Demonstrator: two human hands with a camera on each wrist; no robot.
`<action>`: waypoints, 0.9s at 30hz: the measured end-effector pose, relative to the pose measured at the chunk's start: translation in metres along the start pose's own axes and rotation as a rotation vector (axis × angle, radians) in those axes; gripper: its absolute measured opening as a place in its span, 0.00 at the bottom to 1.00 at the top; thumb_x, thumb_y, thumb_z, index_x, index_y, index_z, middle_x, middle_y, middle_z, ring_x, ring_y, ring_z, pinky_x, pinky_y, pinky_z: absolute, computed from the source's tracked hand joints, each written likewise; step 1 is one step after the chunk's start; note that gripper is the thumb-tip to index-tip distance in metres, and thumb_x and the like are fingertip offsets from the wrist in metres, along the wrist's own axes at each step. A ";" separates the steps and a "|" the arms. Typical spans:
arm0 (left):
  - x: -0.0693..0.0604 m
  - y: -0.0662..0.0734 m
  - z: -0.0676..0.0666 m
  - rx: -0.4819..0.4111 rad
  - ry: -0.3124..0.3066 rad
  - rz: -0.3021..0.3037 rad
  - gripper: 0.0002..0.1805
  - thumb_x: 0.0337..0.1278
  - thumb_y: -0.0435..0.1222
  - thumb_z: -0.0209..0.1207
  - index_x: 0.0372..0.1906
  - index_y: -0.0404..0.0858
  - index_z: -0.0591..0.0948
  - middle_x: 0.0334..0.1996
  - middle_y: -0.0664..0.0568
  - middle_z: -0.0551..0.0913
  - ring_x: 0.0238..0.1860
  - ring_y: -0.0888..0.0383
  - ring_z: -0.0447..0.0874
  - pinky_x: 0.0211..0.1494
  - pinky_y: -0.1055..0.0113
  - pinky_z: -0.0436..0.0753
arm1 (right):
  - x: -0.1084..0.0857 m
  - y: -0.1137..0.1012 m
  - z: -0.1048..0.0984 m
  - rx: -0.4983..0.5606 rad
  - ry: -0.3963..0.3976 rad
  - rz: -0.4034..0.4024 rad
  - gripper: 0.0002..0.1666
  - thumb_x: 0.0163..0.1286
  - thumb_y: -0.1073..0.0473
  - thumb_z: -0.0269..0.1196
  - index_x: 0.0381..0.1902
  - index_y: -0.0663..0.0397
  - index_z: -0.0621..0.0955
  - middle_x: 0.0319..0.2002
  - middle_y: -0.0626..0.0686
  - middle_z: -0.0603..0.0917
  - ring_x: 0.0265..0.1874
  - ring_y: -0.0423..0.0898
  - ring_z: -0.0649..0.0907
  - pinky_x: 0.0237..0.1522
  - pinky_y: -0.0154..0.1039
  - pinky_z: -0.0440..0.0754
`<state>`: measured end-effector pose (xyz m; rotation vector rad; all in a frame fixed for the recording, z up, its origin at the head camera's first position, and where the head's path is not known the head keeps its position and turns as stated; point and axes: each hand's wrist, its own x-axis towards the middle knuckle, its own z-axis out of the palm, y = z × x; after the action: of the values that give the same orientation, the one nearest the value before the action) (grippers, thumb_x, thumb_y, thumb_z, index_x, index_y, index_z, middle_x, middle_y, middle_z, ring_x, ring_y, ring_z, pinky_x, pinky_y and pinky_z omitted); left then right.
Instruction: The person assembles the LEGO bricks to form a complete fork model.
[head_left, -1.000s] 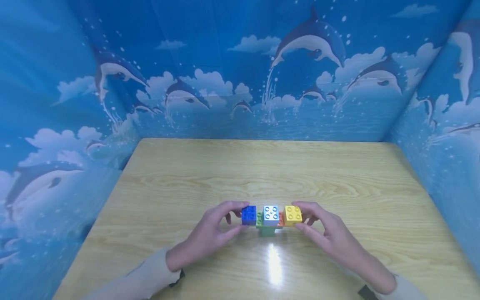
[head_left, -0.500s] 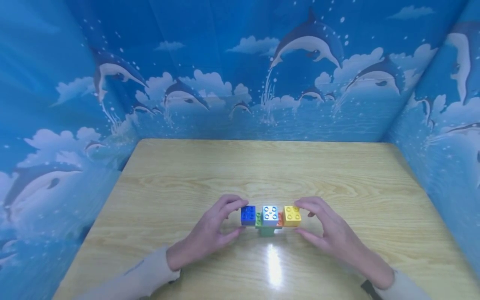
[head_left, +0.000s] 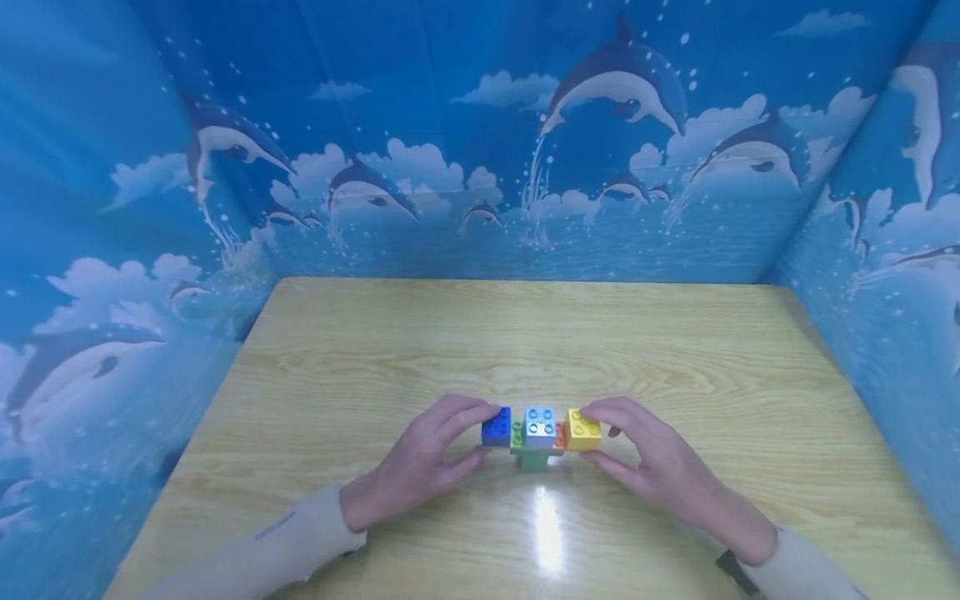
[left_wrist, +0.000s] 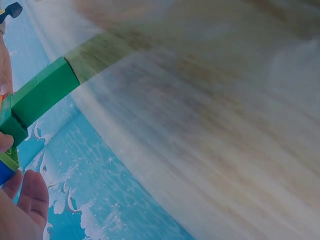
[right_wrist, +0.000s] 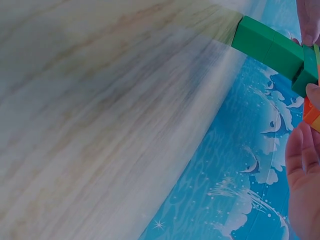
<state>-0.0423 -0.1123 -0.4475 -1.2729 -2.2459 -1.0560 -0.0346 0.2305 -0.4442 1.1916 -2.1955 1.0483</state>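
A toy building brick structure stands upright on the table. Its green stem [left_wrist: 44, 89] of stacked bricks carries a wider crosspiece, with light green [head_left: 517, 435] and orange bricks [head_left: 559, 437] on it. On top sit a blue brick [head_left: 496, 427] at the left end, a pale blue brick [head_left: 540, 427] in the middle and a yellow brick [head_left: 582, 429] at the right end. My left hand [head_left: 420, 450] pinches the blue end between thumb and fingers. Opposite it, my right hand [head_left: 663, 458] pinches the yellow end the same way. Both wrist views catch the stem and only some fingers.
The wood-grain table [head_left: 525, 333] is walled at the back and sides by a blue curtain [head_left: 465, 150] printed with dolphins. A bright light reflection [head_left: 548, 529] lies on the tabletop in front of the structure.
Half a second ago the fingers were spread slightly wider at both ends; now the fingertips have closed in over the blue and yellow bricks. The structure has hardly shifted.
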 end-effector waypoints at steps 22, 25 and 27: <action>0.021 -0.017 0.003 -0.102 0.046 -0.178 0.40 0.54 0.24 0.78 0.73 0.34 0.77 0.68 0.43 0.77 0.67 0.48 0.76 0.47 0.52 0.90 | 0.014 0.021 0.001 0.099 0.044 0.080 0.35 0.74 0.53 0.72 0.71 0.69 0.77 0.65 0.66 0.81 0.44 0.45 0.85 0.38 0.28 0.85; 0.021 -0.022 0.004 -0.111 0.033 -0.185 0.39 0.53 0.24 0.79 0.72 0.33 0.77 0.67 0.44 0.79 0.67 0.48 0.77 0.48 0.51 0.90 | 0.014 0.024 -0.001 0.121 -0.008 0.159 0.39 0.64 0.67 0.78 0.72 0.66 0.77 0.65 0.62 0.83 0.41 0.45 0.87 0.40 0.29 0.86; 0.021 -0.026 0.005 -0.123 0.017 -0.214 0.38 0.53 0.25 0.79 0.71 0.33 0.78 0.66 0.46 0.81 0.66 0.48 0.78 0.49 0.52 0.89 | 0.014 0.026 -0.001 0.123 -0.040 0.214 0.45 0.55 0.76 0.80 0.71 0.65 0.78 0.63 0.60 0.84 0.39 0.45 0.87 0.41 0.31 0.88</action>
<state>-0.0748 -0.1044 -0.4493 -1.0817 -2.3767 -1.2939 -0.0642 0.2327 -0.4453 1.0523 -2.3599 1.2720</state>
